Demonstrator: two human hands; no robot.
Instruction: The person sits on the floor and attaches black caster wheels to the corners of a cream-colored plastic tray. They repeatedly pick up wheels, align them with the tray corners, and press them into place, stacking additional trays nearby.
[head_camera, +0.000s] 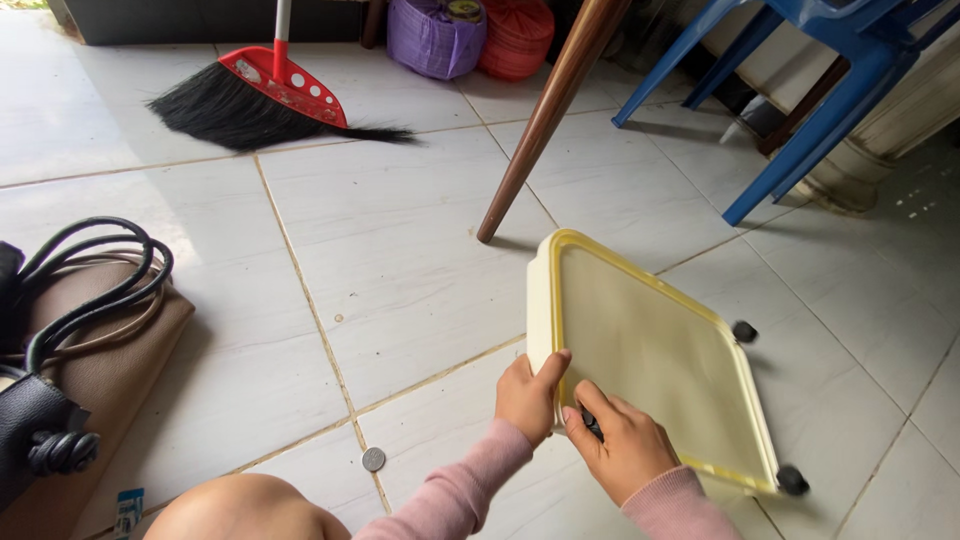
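Both hands grip a yellow tray's near corner.
Left hand (527, 398) and right hand (622, 447) clasp the tray (650, 350); its long axis runs from 11 to 5 o'clock.

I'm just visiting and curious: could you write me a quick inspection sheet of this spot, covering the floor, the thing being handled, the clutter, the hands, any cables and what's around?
Surface: white tiled floor with tan grout lines.
Job's things: cream tray with yellow rim and small black casters, tilted up on the floor.
Clutter: coin on a grout line; red broom with black bristles lying flat.
Grippers: left hand grips the tray's near edge; right hand rests on its face, over a dark part.
Cables: black cord coiled on a brown bag.
Surroundings: wooden leg, blue chair legs, purple and red baskets.
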